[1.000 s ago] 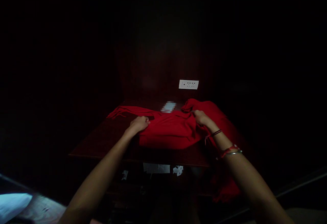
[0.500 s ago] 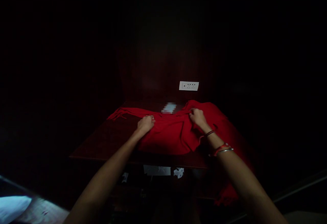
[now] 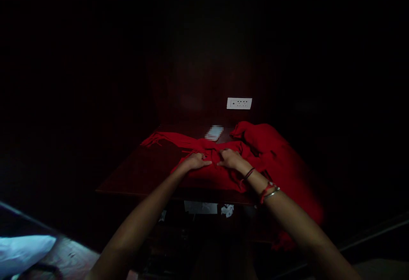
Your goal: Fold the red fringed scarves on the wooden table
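A red fringed shawl [image 3: 207, 182] lies bunched and folded across a dark wooden table [image 3: 134, 173]. Its fringed end [image 3: 156, 138] trails to the left. My left hand [image 3: 196, 161] rests on the shawl's middle, fingers curled into the cloth and thumb pointing right. Close beside it, my right hand [image 3: 230, 158] also has its fingers bent into the cloth, its thumb towards the left one. Folds partly hide the fingertips of both hands. Bracelets circle my right wrist.
More red cloth [image 3: 287, 169] is heaped on the right and hangs over the table's edge. A blurred pale flat object [image 3: 214, 132] lies behind the shawl. A white socket panel [image 3: 239, 103] is on the back wall. Papers [image 3: 201, 207] show below the tabletop. Surroundings are very dark.
Both hands have come closer together and nearer to me, my right hand moving left and my left hand right. The cloth between them is now bunched, and it has separated from the heap at right.
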Available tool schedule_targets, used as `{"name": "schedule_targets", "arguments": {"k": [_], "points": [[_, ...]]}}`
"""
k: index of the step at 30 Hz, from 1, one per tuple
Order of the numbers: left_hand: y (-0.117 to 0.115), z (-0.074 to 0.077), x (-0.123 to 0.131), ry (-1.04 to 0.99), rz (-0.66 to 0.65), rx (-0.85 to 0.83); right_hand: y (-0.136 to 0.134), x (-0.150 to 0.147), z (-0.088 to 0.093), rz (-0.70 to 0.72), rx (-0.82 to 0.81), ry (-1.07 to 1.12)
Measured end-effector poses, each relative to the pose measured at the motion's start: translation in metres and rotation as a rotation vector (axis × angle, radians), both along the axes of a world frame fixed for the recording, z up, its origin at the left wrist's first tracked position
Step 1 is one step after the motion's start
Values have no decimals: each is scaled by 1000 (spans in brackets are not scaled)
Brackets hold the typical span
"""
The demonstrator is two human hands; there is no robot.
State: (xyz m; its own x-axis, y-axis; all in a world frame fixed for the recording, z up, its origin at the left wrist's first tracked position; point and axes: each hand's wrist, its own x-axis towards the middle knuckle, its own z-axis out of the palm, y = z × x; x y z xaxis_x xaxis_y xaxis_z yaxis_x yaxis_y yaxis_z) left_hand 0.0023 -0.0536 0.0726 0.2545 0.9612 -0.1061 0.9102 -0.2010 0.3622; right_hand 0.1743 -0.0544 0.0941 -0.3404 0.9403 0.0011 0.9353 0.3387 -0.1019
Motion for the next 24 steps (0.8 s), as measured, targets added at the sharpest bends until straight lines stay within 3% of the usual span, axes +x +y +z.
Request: {"name": "schedule_targets", "arguments": {"k": [2, 5, 8, 10, 12, 16, 18, 21, 23, 24], "points": [[2, -9, 5, -54, -56, 26, 4, -3, -4, -63, 18, -17], [1, -12, 8, -113, -135, 35, 17, 9, 7, -83, 89, 19], [-3, -10, 18, -366, -188, 73, 26, 25, 22, -76, 164, 198], [-6, -13, 30, -558, -176, 102, 24, 30, 24, -73, 179, 388], [-7, -17, 42, -614, -139, 140, 17, 31, 20, -9, 141, 515], [-1, -16, 37, -591, -53, 224, 6, 42, 14, 159, 104, 453], [5, -4, 16, -548, 71, 288, 10, 60, 19, 8, 209, 407], [14, 15, -32, -399, 357, 407, 21, 97, 29, -456, 338, 432], [14, 22, -61, -266, 465, 364, 26, 117, 31, -554, 333, 407], [13, 21, -72, -193, 453, 273, 27, 122, 30, -560, 306, 394]]}}
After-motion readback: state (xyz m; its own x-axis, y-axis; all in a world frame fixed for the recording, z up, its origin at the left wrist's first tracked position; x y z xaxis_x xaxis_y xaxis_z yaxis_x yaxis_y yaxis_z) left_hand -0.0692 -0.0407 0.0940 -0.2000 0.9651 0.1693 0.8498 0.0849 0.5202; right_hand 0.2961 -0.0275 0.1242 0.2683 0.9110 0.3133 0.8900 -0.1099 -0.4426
